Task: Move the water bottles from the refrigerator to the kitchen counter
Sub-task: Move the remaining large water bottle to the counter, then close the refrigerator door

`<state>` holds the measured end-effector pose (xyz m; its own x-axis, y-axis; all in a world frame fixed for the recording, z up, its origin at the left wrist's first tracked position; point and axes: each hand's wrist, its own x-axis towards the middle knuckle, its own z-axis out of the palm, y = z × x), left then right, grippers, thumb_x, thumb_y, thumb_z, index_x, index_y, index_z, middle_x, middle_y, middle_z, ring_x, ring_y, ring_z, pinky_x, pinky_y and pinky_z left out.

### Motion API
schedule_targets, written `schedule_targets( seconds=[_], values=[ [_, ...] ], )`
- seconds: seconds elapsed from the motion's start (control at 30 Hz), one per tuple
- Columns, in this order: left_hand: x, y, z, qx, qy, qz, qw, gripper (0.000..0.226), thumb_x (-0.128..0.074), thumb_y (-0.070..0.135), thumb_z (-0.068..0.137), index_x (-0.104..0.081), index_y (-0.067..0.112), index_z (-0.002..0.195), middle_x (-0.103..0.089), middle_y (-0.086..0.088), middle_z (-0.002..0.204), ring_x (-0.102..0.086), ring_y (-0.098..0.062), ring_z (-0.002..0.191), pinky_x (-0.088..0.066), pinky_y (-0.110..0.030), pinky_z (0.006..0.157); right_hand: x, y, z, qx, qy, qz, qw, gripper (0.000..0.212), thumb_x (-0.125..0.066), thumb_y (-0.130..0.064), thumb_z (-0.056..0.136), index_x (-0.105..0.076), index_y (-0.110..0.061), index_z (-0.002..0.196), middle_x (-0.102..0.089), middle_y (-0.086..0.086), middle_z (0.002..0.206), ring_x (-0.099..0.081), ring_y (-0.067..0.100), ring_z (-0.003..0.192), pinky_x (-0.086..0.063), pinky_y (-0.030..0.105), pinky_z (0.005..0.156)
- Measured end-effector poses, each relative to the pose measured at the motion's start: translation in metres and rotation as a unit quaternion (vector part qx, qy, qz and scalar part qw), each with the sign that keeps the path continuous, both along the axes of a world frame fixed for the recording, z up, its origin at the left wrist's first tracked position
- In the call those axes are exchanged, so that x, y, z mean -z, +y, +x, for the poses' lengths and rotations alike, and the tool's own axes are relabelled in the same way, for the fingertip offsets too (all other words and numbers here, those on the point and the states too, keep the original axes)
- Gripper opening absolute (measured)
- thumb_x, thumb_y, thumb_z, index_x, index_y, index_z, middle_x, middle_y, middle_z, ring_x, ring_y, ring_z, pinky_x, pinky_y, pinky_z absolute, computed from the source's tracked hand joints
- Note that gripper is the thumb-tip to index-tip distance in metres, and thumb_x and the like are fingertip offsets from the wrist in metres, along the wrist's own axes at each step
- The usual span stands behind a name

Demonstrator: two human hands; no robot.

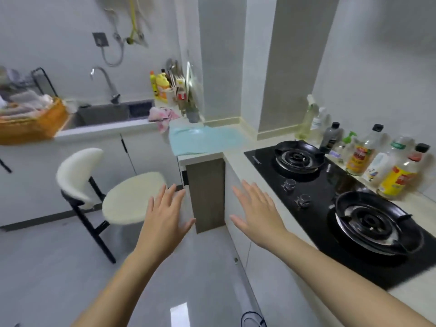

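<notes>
Kitchen interior with pale walls and a grey floor. An L-shaped tabletop (232, 159) runs from the sink (103, 114) at frame left to the right edge. A black two-burner hob (330, 185) is set into it at right, with a row of bottles (361, 156) behind it along the wall. A blue cloth (203, 138) lies on the tabletop at frame centre. A white stool (132, 199) stands left of centre. The left hand (165, 215) and right hand (257, 213) are raised at frame centre, fingers straight and spread, holding nothing.
</notes>
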<state>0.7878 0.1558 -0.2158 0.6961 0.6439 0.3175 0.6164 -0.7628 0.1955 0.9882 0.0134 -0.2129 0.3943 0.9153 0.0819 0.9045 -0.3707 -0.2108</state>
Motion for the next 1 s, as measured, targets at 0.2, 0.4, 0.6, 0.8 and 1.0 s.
schedule_targets(
  seconds=[0.2,0.4,0.6,0.8,1.0],
  values=[
    [-0.028,0.084,-0.113,-0.091,0.001,0.046,0.995,0.071,-0.075,0.040,0.079,-0.045,0.012,0.138,-0.039,-0.013,0.149,-0.026,-0.037,0.143,-0.029,-0.056,0.111,-0.022,0.132,-0.093,-0.111,-0.007,0.032,0.993,0.073,-0.043,-0.051,0.100,-0.002,-0.033,0.158,0.003,0.000,0.167,0.006,0.022,0.153,-0.005,0.043,0.123],
    [-0.055,0.127,-0.208,-0.170,-0.032,0.083,0.982,0.067,-0.073,0.038,0.081,-0.047,0.013,0.137,-0.038,-0.010,0.150,-0.023,-0.034,0.145,-0.022,-0.054,0.115,-0.031,0.228,-0.186,-0.225,0.001,0.054,0.973,0.072,-0.047,-0.050,0.098,-0.010,-0.032,0.157,-0.004,0.001,0.166,-0.002,0.024,0.153,-0.011,0.043,0.123],
    [-0.070,0.137,-0.280,-0.239,-0.028,0.124,0.963,0.060,-0.071,0.037,0.081,-0.051,0.013,0.133,-0.041,-0.012,0.148,-0.025,-0.033,0.145,-0.024,-0.053,0.116,-0.044,0.296,-0.267,-0.343,0.018,0.070,0.936,0.073,-0.048,-0.050,0.098,-0.011,-0.031,0.158,-0.009,0.002,0.166,-0.007,0.024,0.153,-0.016,0.041,0.121],
    [-0.116,0.155,-0.334,-0.341,0.008,0.184,0.922,0.061,-0.079,0.029,0.077,-0.056,0.007,0.130,-0.041,-0.017,0.147,-0.027,-0.037,0.143,-0.020,-0.054,0.116,-0.070,0.368,-0.338,-0.438,0.063,0.075,0.893,0.075,-0.051,-0.049,0.098,-0.011,-0.028,0.158,-0.016,0.005,0.164,-0.019,0.026,0.150,-0.028,0.044,0.118],
    [-0.142,0.172,-0.357,-0.438,0.033,0.211,0.873,0.066,-0.083,0.020,0.069,-0.056,0.002,0.127,-0.055,-0.019,0.132,-0.053,-0.038,0.121,-0.041,-0.052,0.102,-0.096,0.415,-0.387,-0.479,0.211,0.055,0.850,0.077,-0.056,-0.043,0.097,-0.011,-0.027,0.158,-0.020,0.000,0.164,-0.025,0.021,0.148,-0.031,0.043,0.118]
  ],
)
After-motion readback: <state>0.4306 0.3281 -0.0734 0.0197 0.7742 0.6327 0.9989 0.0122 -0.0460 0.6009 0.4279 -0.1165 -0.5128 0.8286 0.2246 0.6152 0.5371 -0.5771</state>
